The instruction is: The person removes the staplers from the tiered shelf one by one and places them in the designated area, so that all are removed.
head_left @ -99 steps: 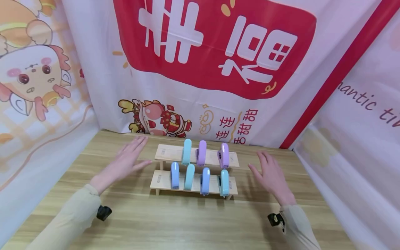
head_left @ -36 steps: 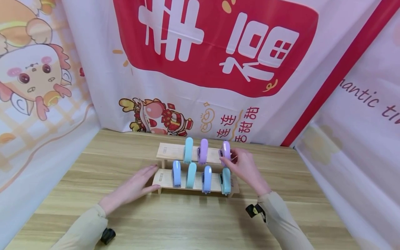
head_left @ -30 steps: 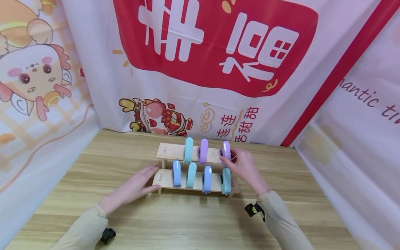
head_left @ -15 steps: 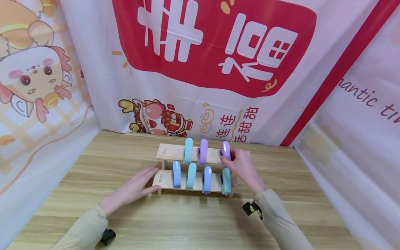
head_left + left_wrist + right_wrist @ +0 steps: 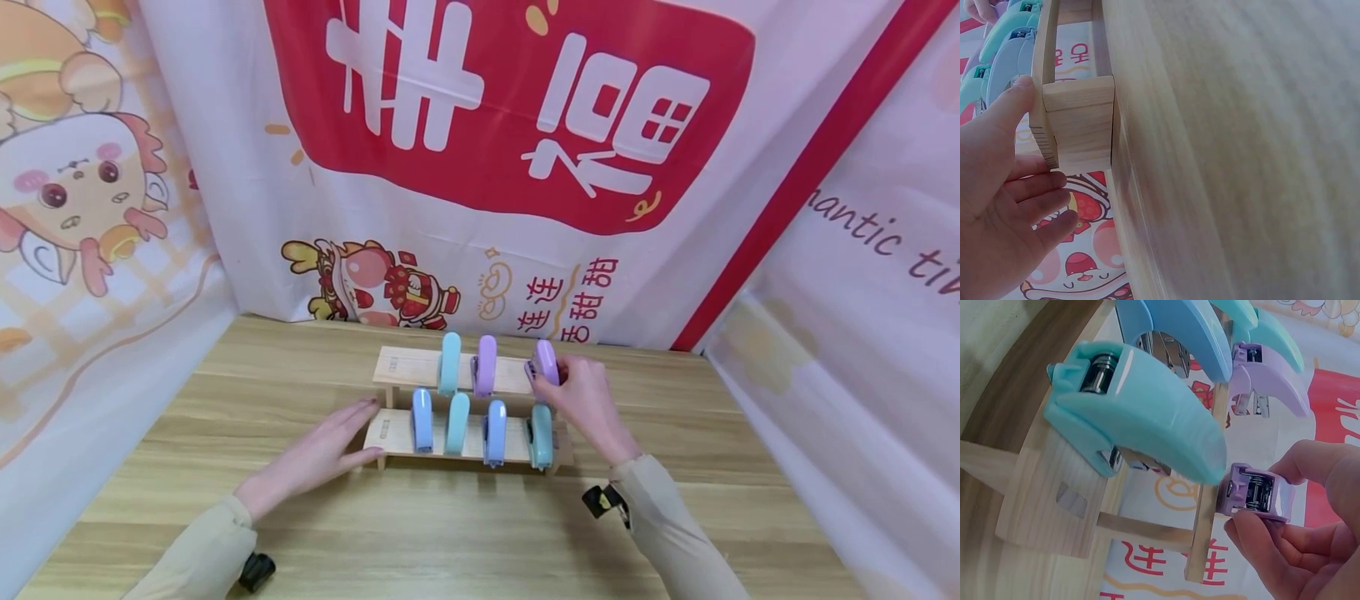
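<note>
My right hand point(image 5: 592, 404) pinches the rightmost purple stapler point(image 5: 547, 360) on the upper step of a wooden stand point(image 5: 401, 367). In the right wrist view, thumb and fingers grip this stapler point(image 5: 1283, 501) around its spring end, right at the step's edge. Its top leans to the right. My left hand point(image 5: 318, 454) spans the left end of the lower step, thumb at the front corner and index finger at the back corner. In the left wrist view, the thumb presses the step's edge beside a blue stapler point(image 5: 1009, 65); the other fingers extend loosely.
Another purple stapler point(image 5: 485, 367) and a teal one point(image 5: 449, 364) stand on the upper step. Below are blue point(image 5: 422, 421), teal point(image 5: 457, 425), blue point(image 5: 495, 433) and teal point(image 5: 540, 437) staplers. Printed cloth point(image 5: 645, 275) hangs behind the wood-grain table point(image 5: 465, 533).
Both hands have come in from beside the stand: the left to the lower step's end, the right onto the rightmost purple stapler. Over the last half second that stapler has tilted slightly right.
</note>
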### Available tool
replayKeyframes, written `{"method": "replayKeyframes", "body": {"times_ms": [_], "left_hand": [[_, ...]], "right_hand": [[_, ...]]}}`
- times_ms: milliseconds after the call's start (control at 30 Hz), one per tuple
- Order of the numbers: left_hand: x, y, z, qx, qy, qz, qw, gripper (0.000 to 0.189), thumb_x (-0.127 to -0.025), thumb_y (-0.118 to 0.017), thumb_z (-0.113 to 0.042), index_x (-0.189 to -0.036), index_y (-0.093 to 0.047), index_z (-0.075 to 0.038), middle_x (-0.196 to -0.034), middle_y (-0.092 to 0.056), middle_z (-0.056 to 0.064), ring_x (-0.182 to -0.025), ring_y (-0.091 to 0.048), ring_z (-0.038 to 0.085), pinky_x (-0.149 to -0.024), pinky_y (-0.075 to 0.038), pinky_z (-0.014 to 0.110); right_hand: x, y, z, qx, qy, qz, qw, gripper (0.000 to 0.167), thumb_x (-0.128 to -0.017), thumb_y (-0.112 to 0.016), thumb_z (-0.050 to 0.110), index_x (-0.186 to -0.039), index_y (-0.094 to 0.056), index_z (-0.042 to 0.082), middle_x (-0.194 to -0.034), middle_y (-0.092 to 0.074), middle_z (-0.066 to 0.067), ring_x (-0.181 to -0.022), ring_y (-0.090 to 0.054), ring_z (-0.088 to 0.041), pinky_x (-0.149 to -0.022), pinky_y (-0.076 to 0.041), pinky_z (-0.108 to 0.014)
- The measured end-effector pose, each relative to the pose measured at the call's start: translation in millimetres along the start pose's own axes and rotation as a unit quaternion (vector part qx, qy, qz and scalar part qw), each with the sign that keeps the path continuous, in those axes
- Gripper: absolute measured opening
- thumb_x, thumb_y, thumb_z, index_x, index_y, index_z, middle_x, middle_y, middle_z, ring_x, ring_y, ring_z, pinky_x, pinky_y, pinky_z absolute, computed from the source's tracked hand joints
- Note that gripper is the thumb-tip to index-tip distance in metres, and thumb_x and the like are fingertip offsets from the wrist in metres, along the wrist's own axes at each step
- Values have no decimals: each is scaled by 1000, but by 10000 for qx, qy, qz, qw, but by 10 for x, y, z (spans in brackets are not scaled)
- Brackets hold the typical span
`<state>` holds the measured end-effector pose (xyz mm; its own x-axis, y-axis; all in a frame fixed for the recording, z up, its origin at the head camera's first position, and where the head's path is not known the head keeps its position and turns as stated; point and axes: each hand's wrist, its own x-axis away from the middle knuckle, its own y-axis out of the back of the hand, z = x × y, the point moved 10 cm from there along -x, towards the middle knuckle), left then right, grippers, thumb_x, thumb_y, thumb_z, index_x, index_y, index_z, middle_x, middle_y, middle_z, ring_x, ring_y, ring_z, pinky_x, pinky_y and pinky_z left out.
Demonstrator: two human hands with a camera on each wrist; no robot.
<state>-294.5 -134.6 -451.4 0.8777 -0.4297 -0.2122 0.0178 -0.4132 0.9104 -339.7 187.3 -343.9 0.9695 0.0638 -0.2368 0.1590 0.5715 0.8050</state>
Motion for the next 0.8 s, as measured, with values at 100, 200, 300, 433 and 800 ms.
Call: {"method": "replayKeyframes", "body": {"times_ms": [100,200,300,433,800], "left_hand": [[1,-2,-1,16,8,-4,10000,81,-91,-64,-53,-146,-43,2,-152,-43,26,-139,-45,43,-114,-40,59],[6,1,-7,35,22,6,10000,80,-91,-65,-52,-146,-43,2,-152,-43,26,-139,-45,43,-114,-40,60],[13,2,-13,59,33,15,10000,80,-91,-65,-52,-146,-43,2,-152,-43,26,-139,-45,44,-114,-40,60],[15,1,-14,68,22,12,10000,80,-91,-65,-52,-146,-43,2,-152,-42,26,-139,-44,44,-114,-40,60],[10,-2,0,63,20,-19,10000,81,-91,-64,-54,-147,-43,1,-152,-42,26,-139,-44,44,-115,-39,61]], "right_hand": [[10,44,-13,0,9,-68,10000,25,-86,-71,21,-101,-70,2,-92,-75,-14,-70,-69,-16,-56,-60,-22],[17,81,-36,-26,-22,-113,9999,27,-86,-72,22,-102,-70,1,-93,-75,-15,-70,-69,-17,-55,-60,-21],[25,118,-73,6,-56,-166,9998,28,-86,-73,24,-104,-70,1,-93,-75,-15,-70,-70,-18,-55,-60,-21],[40,183,-135,64,-69,-278,9996,29,-87,-74,27,-102,-69,2,-91,-75,-14,-68,-68,-17,-53,-58,-21],[77,415,-351,188,-7,-668,9976,29,-87,-74,26,-102,-71,2,-87,-74,-13,-68,-67,-18,-55,-58,-24]]}}
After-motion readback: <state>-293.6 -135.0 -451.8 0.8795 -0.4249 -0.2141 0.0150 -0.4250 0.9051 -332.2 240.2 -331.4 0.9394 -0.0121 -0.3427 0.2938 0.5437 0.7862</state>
